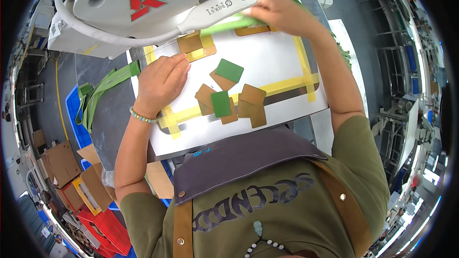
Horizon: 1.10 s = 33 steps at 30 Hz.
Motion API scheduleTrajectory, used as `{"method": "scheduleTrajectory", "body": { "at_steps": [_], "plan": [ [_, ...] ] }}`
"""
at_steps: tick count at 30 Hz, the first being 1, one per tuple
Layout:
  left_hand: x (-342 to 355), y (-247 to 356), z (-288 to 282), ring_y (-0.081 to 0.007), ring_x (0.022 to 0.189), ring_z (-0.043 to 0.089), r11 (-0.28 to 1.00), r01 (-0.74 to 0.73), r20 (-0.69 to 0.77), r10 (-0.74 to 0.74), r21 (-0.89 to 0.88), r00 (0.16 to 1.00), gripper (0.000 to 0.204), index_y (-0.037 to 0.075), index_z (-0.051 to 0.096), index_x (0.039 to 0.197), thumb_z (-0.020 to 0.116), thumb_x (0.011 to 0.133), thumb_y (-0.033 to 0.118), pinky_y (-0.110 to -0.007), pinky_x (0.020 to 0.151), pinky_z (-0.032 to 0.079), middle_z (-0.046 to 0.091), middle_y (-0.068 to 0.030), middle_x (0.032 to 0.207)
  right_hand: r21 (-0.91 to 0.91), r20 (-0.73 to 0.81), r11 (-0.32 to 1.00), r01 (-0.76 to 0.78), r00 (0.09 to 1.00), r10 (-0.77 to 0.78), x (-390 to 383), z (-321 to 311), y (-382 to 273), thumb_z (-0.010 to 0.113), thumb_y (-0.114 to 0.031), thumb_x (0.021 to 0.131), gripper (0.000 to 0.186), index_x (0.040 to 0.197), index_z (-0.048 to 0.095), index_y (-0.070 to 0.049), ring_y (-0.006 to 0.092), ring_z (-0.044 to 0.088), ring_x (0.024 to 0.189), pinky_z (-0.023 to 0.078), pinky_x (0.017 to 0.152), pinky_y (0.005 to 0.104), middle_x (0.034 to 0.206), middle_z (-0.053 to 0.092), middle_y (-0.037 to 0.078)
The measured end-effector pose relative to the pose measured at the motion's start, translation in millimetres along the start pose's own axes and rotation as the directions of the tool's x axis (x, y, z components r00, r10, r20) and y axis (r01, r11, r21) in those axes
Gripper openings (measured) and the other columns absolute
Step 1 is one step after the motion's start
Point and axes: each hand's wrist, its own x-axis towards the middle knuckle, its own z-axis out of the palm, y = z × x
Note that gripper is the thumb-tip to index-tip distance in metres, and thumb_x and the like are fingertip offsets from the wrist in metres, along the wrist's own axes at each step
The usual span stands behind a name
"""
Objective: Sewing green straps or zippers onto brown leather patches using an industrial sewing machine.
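My left hand [165, 79], with a beaded bracelet at its wrist, rests on the white work surface [162, 148]. Its fingers are curled and pressed together beside a brown patch [190, 44] lying over yellow tape; whatever they pinch is hidden. Up at the far right, my right hand [277, 13] has its fingers closed on a green strap [227, 25], which is smeared by motion. Nearer to me lie several small brown patches [252, 105], and green patches [229, 70] [221, 103] overlap some of them. A brown piece [252, 31] sits below my right hand.
A white sewing machine [138, 5] with a pale control handle [217, 9] stands over the far left. Yellow tape [239, 102] frames part of the work surface. Green straps [107, 83] hang off the left edge, above a blue bin [76, 114] and cardboard boxes [62, 162].
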Motion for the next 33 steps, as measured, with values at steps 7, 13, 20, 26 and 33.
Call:
{"method": "scheduleTrajectory", "body": {
  "at_steps": [7,13,20,26,33],
  "plan": [
    [5,3,2,-0.0237,0.081,0.07,0.995,0.099,0.096,-0.098,-0.015,0.991,0.025,0.001,0.073,0.11,0.08,0.086,0.004,-0.034,0.068,0.057,0.075,-0.0103,0.118,-0.074,0.011,0.972,0.222,0.975,-0.221,31,59,17,0.06,-0.016,0.096,0.015,0.097,0.066,-0.003,0.0254,0.061,0.076,0.049,0.073,0.0388,0.084,0.066,0.012],
    [5,2,9,-0.0211,0.088,0.064,0.982,0.19,0.221,-0.19,0.021,0.957,0.034,0.003,0.072,0.12,0.078,0.09,0.017,-0.032,0.076,0.057,0.07,-0.0027,0.135,-0.135,-0.014,0.975,0.174,0.984,-0.178,33,62,12,0.06,-0.014,0.094,0.012,0.096,0.065,-0.003,0.0258,0.062,0.078,0.049,0.074,0.0402,0.084,0.065,0.012],
    [5,0,14,-0.0223,0.085,0.062,0.974,0.227,0.229,-0.216,-0.021,0.949,0.038,0.003,0.071,0.125,0.079,0.09,0.016,-0.033,0.077,0.056,0.07,-0.0018,0.139,-0.132,-0.041,0.963,0.234,0.97,-0.241,33,61,18,0.063,-0.019,0.095,0.015,0.096,0.066,-0.004,0.0258,0.062,0.079,0.05,0.074,0.0408,0.086,0.066,0.011],
    [9,4,15,-0.0222,0.084,0.062,0.977,0.21,0.212,-0.211,0.03,0.954,0.037,0.0,0.071,0.122,0.079,0.09,0.015,-0.034,0.076,0.056,0.071,-0.0038,0.133,-0.276,-0.033,0.959,0.055,0.997,-0.067,5,11,8,0.065,-0.038,0.1,0.032,0.105,0.072,-0.007,0.0262,0.066,0.08,0.052,0.075,0.0401,0.088,0.07,0.009],
    [4,6,17,-0.0223,0.088,0.064,0.98,0.176,0.213,-0.193,0.097,0.958,0.038,-0.001,0.068,0.123,0.077,0.091,0.016,-0.034,0.078,0.056,0.069,-0.0063,0.129,-0.312,0.009,0.949,-0.032,0.999,0.037,21,5,-8,0.066,-0.028,0.101,0.035,0.126,0.068,-0.004,0.0174,0.067,0.088,0.052,0.075,0.0342,0.112,0.073,0.006]
  ]
}}
